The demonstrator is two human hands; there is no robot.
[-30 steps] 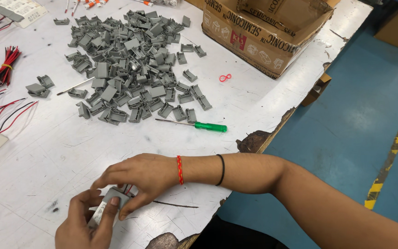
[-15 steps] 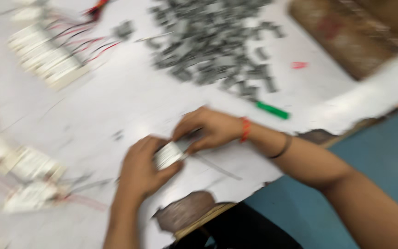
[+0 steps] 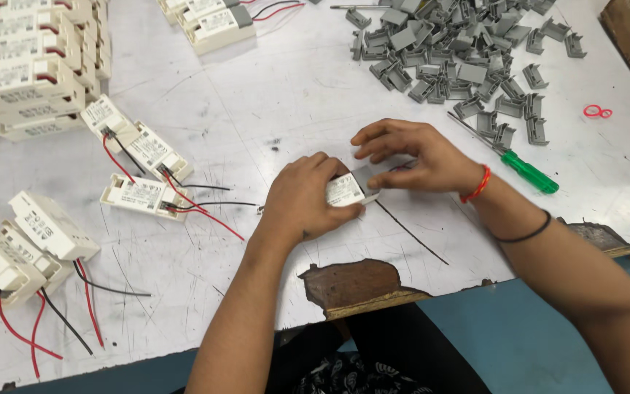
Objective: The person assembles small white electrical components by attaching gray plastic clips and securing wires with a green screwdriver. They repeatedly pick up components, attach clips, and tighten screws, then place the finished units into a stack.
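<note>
Here, my left hand gripped a white module, right hand pinching a grey cap onto its end; finished units lay left, loose caps remained.

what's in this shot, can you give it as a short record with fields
left hand: left hand grips a small white box
right hand: right hand, fingers on a grey cap at the box's end
near right: green-handled screwdriver, pile of grey caps
near left: finished white boxes with red and black wires
surface: white table, edge chipped
</note>
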